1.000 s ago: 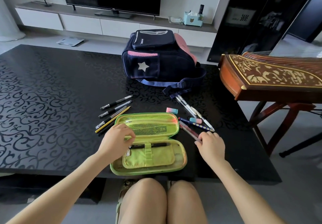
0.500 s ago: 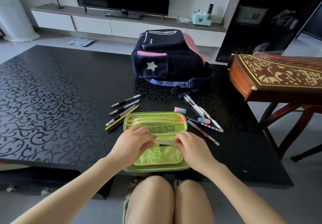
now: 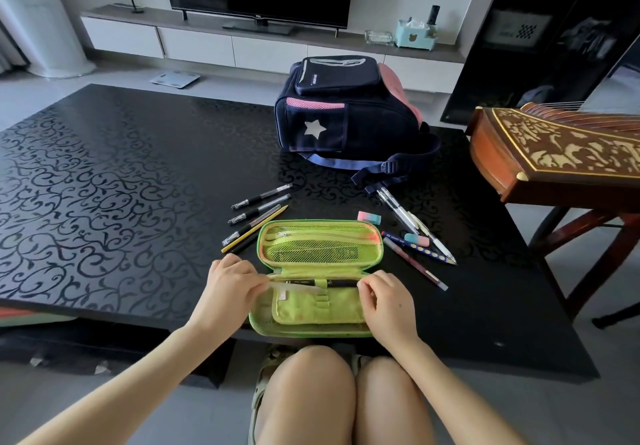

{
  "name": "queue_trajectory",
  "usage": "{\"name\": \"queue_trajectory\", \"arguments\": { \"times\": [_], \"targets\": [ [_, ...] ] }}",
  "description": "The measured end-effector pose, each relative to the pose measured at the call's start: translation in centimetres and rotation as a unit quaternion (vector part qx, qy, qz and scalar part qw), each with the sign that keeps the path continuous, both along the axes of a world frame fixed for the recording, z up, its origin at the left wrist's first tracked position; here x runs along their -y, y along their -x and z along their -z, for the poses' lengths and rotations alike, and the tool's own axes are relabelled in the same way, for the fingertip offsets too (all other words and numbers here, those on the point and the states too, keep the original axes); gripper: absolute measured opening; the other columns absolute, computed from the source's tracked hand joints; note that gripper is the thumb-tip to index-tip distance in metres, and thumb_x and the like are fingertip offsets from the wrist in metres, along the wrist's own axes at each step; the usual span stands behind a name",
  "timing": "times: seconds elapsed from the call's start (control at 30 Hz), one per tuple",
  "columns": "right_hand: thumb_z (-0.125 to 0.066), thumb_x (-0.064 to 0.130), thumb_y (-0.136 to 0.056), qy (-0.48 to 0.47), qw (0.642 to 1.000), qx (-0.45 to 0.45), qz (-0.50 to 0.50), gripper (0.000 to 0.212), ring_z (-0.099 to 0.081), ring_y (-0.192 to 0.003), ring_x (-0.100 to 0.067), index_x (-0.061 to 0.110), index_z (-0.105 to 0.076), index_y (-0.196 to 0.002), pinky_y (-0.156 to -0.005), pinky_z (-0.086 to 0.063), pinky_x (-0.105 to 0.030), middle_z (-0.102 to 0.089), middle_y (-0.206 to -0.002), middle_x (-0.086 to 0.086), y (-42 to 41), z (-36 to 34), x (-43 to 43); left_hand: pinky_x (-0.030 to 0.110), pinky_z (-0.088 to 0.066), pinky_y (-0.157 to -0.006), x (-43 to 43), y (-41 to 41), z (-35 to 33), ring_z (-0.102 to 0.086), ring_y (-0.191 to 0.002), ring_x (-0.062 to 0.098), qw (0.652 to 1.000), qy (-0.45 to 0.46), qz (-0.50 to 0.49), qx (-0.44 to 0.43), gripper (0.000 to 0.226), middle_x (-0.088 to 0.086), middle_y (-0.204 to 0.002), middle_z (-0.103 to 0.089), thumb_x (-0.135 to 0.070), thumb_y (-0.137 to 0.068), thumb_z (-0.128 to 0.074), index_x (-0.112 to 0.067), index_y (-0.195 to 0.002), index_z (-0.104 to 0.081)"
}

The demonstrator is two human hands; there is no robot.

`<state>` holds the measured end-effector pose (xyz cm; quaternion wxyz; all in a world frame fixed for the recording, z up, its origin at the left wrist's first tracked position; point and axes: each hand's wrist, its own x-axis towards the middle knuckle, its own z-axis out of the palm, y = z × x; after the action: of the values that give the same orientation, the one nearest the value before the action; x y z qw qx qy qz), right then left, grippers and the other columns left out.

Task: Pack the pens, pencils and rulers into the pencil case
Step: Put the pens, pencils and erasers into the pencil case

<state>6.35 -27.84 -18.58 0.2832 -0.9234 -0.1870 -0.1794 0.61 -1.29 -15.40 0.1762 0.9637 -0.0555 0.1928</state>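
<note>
Two hands work at the near half of the open green pencil case (image 3: 320, 320): the left hand (image 3: 227, 285) pinches the end of a clear ruler (image 3: 298, 287) between thumb and fingers, while the right hand (image 3: 386, 301), curled with its fingertips together, grips the far end of the dark pen (image 3: 337, 283) lying under the elastic loop. Half a second ago both hands met close over the middle of the case; now they sit apart at its two ends, and the ruler lies flat across the pocket. The case is a hard rounded shell with a yellow mesh zip pocket in its lid, set at the near edge of the glossy black table (image 3: 104, 185) with its scrolled pattern. Loose pens and a yellow pencil (image 3: 254, 229) lie left of it, erasers (image 3: 369, 216) and more pens right
</note>
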Motion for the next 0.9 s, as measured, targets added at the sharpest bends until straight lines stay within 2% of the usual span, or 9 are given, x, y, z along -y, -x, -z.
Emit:
{"name": "queue_trajectory", "arguments": {
  "times": [0.13, 0.27, 0.37, 0.43, 0.53, 0.67, 0.77, 0.9],
  "targets": [
    [-0.045, 0.022, -0.089, -0.003, 1.0, 0.005, -0.003, 0.026, -0.051, -0.062, -0.015, 0.012, -0.062, -0.072, -0.052, -0.045, -0.032, -0.057, -0.068, 0.003, 0.0, 0.2, 0.0, 0.031, -0.032, -0.067, -1.4, 0.3, 0.5, -0.046, -0.073, 0.018, 1.0, -0.01, -0.012, -0.01, 0.011, -0.008, -0.064, -0.062, -0.023, -0.072, -0.063, -0.024, -0.073, -0.074],
    [-0.044, 0.023, -0.089, -0.003, 1.0, 0.01, -0.003, 0.028, -0.051, -0.061, -0.015, 0.012, -0.062, -0.072, -0.052, -0.045, -0.032, -0.057, -0.068, 0.003, 0.0, 0.3, 0.0, 0.024, -0.023, -0.07, -1.0, 0.2, 0.6, -0.036, -0.075, 0.012, 0.999, -0.027, 0.027, -0.004, 0.011, -0.007, -0.064, -0.061, -0.024, -0.071, -0.063, -0.024, -0.064, -0.072],
    [-0.043, 0.024, -0.09, 0.005, 1.0, 0.012, -0.007, 0.029, -0.052, -0.062, -0.015, 0.011, -0.061, -0.071, -0.052, -0.046, -0.033, -0.058, -0.069, 0.003, 0.0, 0.4, -0.1, 0.026, -0.03, -0.069, 0.0, -0.6, 0.7, -0.034, -0.072, 0.012, 0.999, -0.028, 0.029, -0.003, 0.013, -0.006, -0.062, -0.057, -0.024, -0.072, -0.063, -0.025, -0.062, -0.071],
    [-0.043, 0.024, -0.089, 0.008, 1.0, 0.016, -0.01, 0.029, -0.052, -0.062, -0.015, 0.012, -0.061, -0.07, -0.051, -0.045, -0.032, -0.058, -0.069, 0.003, 0.0, 0.5, -0.1, 0.028, -0.034, -0.064, 0.6, -1.2, 0.7, -0.038, -0.07, 0.012, 0.999, -0.025, 0.03, -0.008, 0.01, -0.005, -0.06, -0.055, -0.02, -0.072, -0.071, -0.024, -0.062, -0.071],
    [-0.045, 0.024, -0.088, 0.024, 0.999, 0.024, -0.017, 0.028, -0.05, -0.063, -0.015, 0.014, -0.061, -0.068, -0.049, -0.044, -0.03, -0.058, -0.07, 0.005, 0.2, 0.5, -0.1, 0.024, -0.037, -0.061, 1.2, -2.0, 0.8, -0.045, -0.065, 0.013, 0.994, -0.073, 0.068, -0.04, 0.024, -0.005, -0.058, -0.054, -0.006, -0.056, -0.086, -0.022, -0.055, -0.069],
    [-0.047, 0.026, -0.087, 0.042, 0.997, 0.038, -0.042, 0.025, -0.051, -0.064, -0.016, 0.018, -0.065, -0.072, -0.048, -0.042, -0.026, -0.058, -0.071, 0.007, 0.1, 0.5, 0.0, 0.019, -0.03, -0.062, 1.6, -2.8, 0.2, -0.046, -0.064, 0.009, 0.977, -0.157, 0.12, -0.087, 0.034, -0.012, -0.058, -0.053, -0.011, -0.038, -0.092, -0.031, -0.052, -0.068],
    [-0.049, 0.034, -0.086, 0.06, 0.995, 0.05, -0.065, 0.025, -0.053, -0.068, -0.015, 0.019, -0.069, -0.08, -0.052, -0.044, -0.024, -0.06, -0.074, 0.007, 0.0, 0.5, 0.0, 0.021, -0.031, -0.064, 1.9, -2.9, 0.2, -0.053, -0.057, 0.013, 0.969, -0.175, 0.154, -0.077, 0.03, -0.01, -0.057, -0.053, -0.019, -0.044, -0.092, -0.025, -0.05, -0.064],
    [-0.05, 0.039, -0.084, 0.076, 0.994, 0.051, -0.065, 0.027, -0.055, -0.069, -0.014, 0.02, -0.069, -0.083, -0.053, -0.042, -0.021, -0.062, -0.077, 0.008, 0.0, 0.4, -0.1, 0.017, -0.042, -0.063, 2.6, -3.3, 1.3, -0.056, -0.061, 0.011, 0.973, -0.163, 0.155, -0.061, 0.03, -0.011, -0.062, -0.057, -0.017, -0.047, -0.09, -0.025, -0.056, -0.062]
  ]
}}
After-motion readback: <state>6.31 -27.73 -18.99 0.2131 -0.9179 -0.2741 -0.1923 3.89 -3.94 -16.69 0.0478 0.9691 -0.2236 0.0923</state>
